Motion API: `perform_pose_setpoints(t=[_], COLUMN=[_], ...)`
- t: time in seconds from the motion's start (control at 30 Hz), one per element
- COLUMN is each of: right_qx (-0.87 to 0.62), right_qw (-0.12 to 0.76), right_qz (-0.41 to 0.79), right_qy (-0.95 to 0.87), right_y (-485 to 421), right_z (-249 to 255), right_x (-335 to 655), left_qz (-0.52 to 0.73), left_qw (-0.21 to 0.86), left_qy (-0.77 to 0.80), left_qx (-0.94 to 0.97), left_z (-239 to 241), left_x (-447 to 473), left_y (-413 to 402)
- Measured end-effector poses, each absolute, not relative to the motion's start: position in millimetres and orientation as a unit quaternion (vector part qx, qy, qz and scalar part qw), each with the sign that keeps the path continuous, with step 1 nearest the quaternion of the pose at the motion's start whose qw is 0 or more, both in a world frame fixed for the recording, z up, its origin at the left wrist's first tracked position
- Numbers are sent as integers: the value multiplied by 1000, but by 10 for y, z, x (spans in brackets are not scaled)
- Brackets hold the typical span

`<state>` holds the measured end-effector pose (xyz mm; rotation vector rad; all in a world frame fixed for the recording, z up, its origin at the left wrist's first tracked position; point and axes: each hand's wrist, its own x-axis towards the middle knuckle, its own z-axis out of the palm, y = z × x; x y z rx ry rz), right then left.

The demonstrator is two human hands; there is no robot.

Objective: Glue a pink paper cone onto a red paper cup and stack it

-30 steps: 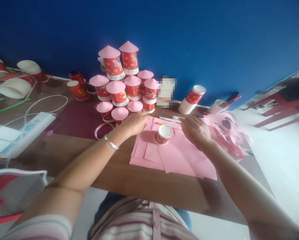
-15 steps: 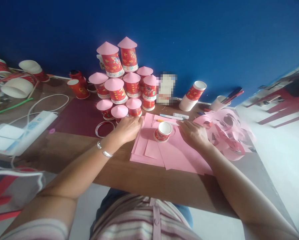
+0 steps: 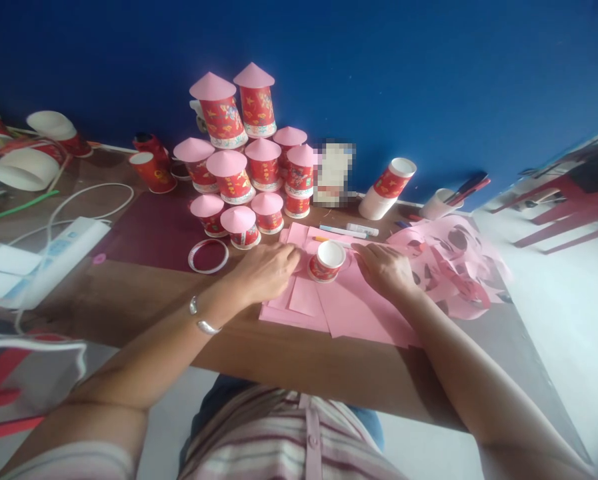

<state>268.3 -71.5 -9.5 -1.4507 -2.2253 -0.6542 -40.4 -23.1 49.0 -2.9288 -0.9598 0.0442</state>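
Surroundings of a work surface. A plain blue wall [image 3: 429, 87] rises behind a brown wood-toned tabletop [image 3: 289, 357]. At left, a white power strip [image 3: 59, 260] lies obliquely, with white adapters [image 3: 9, 270] at its near end; a white cable [image 3: 123, 187] loops behind it. A small pink ring [image 3: 99, 259] lies just beside the strip, near a flat maroon mat [image 3: 151, 230]. A slender green stick [image 3: 23, 206] lies farther left. At the wall's foot, right, a white pen holder [image 3: 435, 207] contains dark and red pens [image 3: 471, 188]. Beyond the table, a red stool [image 3: 561, 210] stands on a pale floor [image 3: 559, 293].
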Motion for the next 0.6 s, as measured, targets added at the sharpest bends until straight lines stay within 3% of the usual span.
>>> perform_pose_setpoints(t=[0.27, 0.6], right_qx=[-530, -676], right_qw=[179, 58], right_qz=[-245, -160], right_qy=[-792, -717], right_y=[-701, -305], right_z=[-67, 126], right_x=[2692, 2892], left_qz=[-52, -189], left_qw=[42, -28], left_qy=[-266, -317], left_qx=[-962, -929], left_z=[483, 389], left_x=[-448, -200], left_y=[-204, 140])
